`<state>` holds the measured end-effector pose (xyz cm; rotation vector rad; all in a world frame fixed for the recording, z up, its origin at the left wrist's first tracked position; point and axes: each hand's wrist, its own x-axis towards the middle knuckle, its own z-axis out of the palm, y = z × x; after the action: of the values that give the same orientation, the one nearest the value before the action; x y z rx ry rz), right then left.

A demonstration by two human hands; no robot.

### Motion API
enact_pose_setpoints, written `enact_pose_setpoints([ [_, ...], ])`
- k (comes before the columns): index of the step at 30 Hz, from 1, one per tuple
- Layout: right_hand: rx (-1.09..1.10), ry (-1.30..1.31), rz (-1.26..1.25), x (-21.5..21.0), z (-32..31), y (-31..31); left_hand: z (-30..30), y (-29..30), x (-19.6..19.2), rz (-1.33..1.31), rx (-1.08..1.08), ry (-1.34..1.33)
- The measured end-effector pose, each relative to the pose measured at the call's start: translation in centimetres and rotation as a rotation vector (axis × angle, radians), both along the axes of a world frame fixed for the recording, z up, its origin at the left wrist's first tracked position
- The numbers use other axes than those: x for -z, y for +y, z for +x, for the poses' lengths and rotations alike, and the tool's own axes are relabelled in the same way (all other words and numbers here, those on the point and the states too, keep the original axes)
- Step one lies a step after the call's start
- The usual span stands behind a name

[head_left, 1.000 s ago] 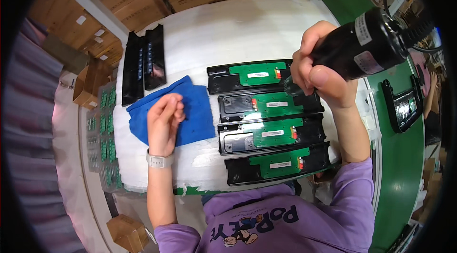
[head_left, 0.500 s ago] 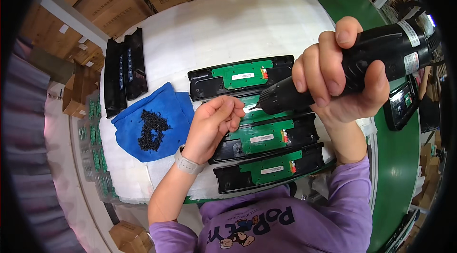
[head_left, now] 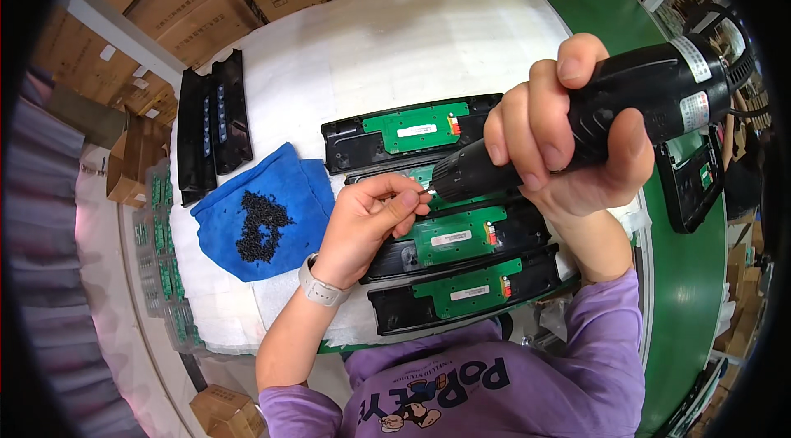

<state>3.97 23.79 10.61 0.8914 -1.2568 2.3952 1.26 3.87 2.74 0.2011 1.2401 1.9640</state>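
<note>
The left hand has its thumb and forefinger nearly closed at the bit of a black electric screwdriver; whether a screw sits in that pinch is too small to tell. The right hand has its fingers wrapped around the screwdriver's body, thumb along the near side, the tool tilted with its nose toward the left fingers. Directly beneath both sets of fingers lies a black plastic panel with a green circuit board, partly hidden by them. A loose pinch could let a screw, if one is there, fall onto that board, and a slip of the bit could scratch the board or nip a fingertip. To the left of the left fingers, small black screws lie piled on a blue cloth; a sweep of the left forearm or a tug on the cloth might scatter them. One similar panel lies beyond the fingers and two more on their near side, all on the white-covered worktop. Farther left of the fingers stand two dark panels with blue parts. The screwdriver's cord trails off beyond the right fingers and could snag; the screwdriver and right hand block part of the view.
</note>
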Motion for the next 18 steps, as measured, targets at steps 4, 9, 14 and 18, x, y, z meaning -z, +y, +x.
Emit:
enact_pose_setpoints([
  [4, -0.021, -0.02, 0.017, 0.0, 0.1, -0.2, -0.1, -0.2, 0.1, -0.026, 0.013, 0.114],
  [9, 0.019, -0.007, -0.009, 0.2, 0.0, -0.8, -0.2, -0.4, 0.3, 0.014, 0.016, 0.074],
  [14, 0.035, -0.142, -0.05, 0.3, -0.3, -0.2, -0.2, -0.2, -0.2, -0.023, -0.006, 0.182],
  [18, 0.018, -0.275, 0.295, 1.5, 0.6, -0.5, -1.1, -0.1, 0.2, -0.086, -0.201, 0.241],
])
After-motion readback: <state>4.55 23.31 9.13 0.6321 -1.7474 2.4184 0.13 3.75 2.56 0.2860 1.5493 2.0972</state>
